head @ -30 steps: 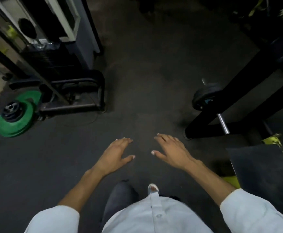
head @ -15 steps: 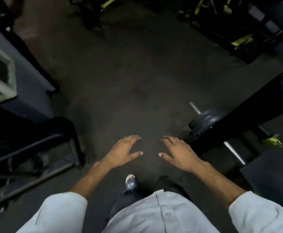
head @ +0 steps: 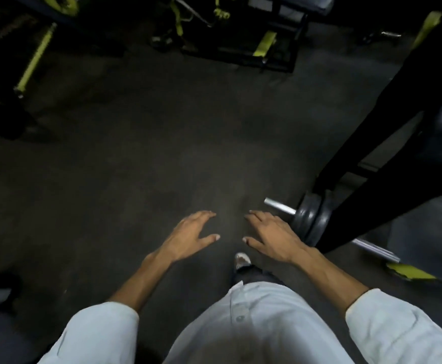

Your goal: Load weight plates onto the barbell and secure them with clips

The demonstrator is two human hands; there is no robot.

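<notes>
A barbell lies low at the right, its bare steel sleeve end (head: 279,205) pointing left. Dark weight plates (head: 310,219) sit on that sleeve, partly behind a black rack upright (head: 388,158). More of the steel bar (head: 377,250) shows past the upright. My left hand (head: 191,236) hovers palm down over the floor, fingers spread, holding nothing. My right hand (head: 273,236) hovers beside it, also flat and empty, just left of the plates and not touching them. No clip is visible.
Dark rubber floor (head: 148,153) stretches ahead. Black and yellow-green gym machines (head: 240,35) stand at the back, with another frame (head: 30,56) at the far left. My shoe (head: 242,260) steps forward. A yellow piece (head: 409,271) lies near the bar at the right.
The view has swung right and forward: the green plates and the machine at the left left the frame, and the barbell with its plates came closer to my right hand. Both hands stayed flat and empty.
</notes>
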